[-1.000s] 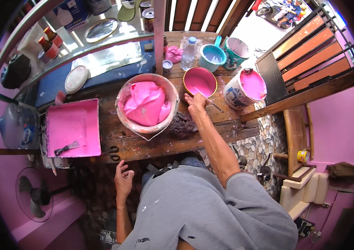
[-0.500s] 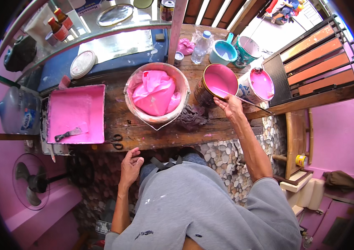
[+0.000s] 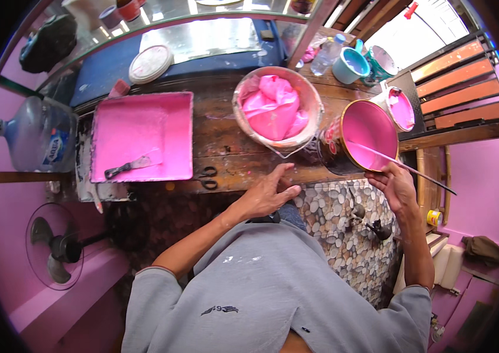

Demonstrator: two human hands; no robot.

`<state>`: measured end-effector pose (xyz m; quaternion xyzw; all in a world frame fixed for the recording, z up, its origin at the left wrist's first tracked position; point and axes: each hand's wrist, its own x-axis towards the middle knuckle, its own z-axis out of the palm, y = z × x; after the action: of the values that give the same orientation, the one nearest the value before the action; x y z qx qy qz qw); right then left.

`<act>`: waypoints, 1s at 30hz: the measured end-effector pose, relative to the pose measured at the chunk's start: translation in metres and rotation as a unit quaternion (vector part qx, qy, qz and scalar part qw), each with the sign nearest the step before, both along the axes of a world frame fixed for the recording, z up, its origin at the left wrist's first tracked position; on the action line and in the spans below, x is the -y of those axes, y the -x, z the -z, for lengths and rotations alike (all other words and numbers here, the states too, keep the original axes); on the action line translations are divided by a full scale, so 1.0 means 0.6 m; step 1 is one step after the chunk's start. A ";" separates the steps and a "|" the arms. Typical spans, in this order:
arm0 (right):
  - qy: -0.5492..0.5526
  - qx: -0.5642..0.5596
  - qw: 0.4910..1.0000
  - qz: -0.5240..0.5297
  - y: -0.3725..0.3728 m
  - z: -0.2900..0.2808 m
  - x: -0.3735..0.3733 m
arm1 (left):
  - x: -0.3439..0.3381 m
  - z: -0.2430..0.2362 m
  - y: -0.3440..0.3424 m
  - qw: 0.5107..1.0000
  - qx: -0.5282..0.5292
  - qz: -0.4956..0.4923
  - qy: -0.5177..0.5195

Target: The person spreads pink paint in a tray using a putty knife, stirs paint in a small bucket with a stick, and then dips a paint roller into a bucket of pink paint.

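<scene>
A dark paint can with a gold rim point(image 3: 327, 147) tilts toward me at the table's front right edge, with pink paint inside. My right hand point(image 3: 395, 187) grips its near rim, thumb on top and fingers beneath. A thin stick point(image 3: 420, 170) leans out of the can over that hand. My left hand point(image 3: 268, 193) hovers at the table edge left of the can, fingers apart and holding nothing. Behind it stands a whitish bucket point(image 3: 314, 94) with a pink plastic bag point(image 3: 276, 109) inside. A dark rag beside the can is mostly hidden.
To the left lie a pink paint tray point(image 3: 188, 135) with a putty knife point(image 3: 119, 170) and black-handled scissors point(image 3: 207, 177). Behind the can stand a smaller paint pail point(image 3: 402, 110), a teal dipper point(image 3: 349, 67) and a plastic bottle point(image 3: 327, 56). A fan point(image 3: 64, 250) stands low left.
The paint can has come nearer to me and tipped over toward my right hand. My left hand has risen from my lap toward it. The whole view has shifted.
</scene>
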<state>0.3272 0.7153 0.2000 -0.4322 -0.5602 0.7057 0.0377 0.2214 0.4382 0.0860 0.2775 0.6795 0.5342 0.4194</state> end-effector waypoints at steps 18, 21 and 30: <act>0.051 0.017 0.992 -0.111 0.048 0.033 0.363 | 0.287 -0.021 0.022 0.981 0.167 -0.100 -0.004; 0.041 0.021 0.990 -0.132 0.074 0.044 0.395 | 0.314 -0.010 0.029 0.980 0.160 -0.119 -0.017; 0.068 0.078 0.971 -0.215 0.146 0.103 0.441 | 0.353 0.041 0.050 0.951 0.228 -0.203 -0.042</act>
<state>0.2397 0.4506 0.1385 -0.3565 -0.5921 0.6977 -0.1884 0.1915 0.2267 0.0613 0.0218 0.5848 0.6849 0.4340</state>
